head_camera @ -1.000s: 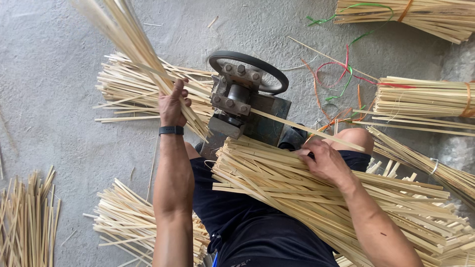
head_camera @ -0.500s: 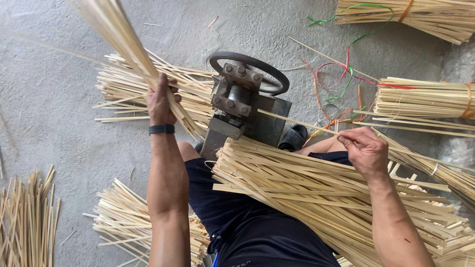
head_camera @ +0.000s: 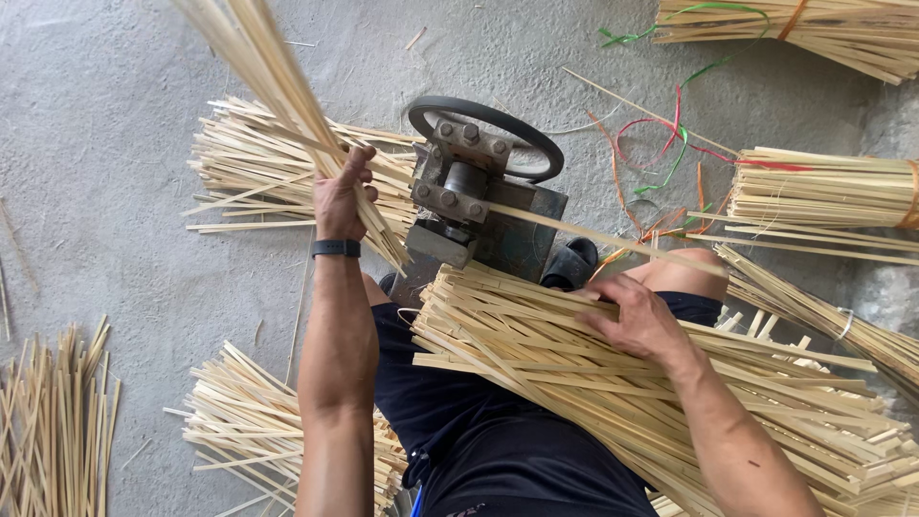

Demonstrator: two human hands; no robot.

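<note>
The splitting machine (head_camera: pixel 479 196) stands on the floor (head_camera: pixel 96 191) just ahead of my knees; a heap of strips (head_camera: pixel 613 383) lies across my lap, my right hand (head_camera: pixel 637 321) on top of it; my left hand (head_camera: pixel 343 196) holds a sheaf (head_camera: pixel 268 67) up, left of the machine; behind it lies a pile (head_camera: pixel 249 168); tied bundles (head_camera: pixel 823 191) lie to the right, perhaps touching the wall.

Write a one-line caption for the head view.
Left hand grips bamboo strips beside a splitting machine; right hand rests on lap pile.

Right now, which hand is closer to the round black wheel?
Left. The left hand grips bamboo strips just beside the wheel; the right hand rests lower, on the lap pile.
</note>
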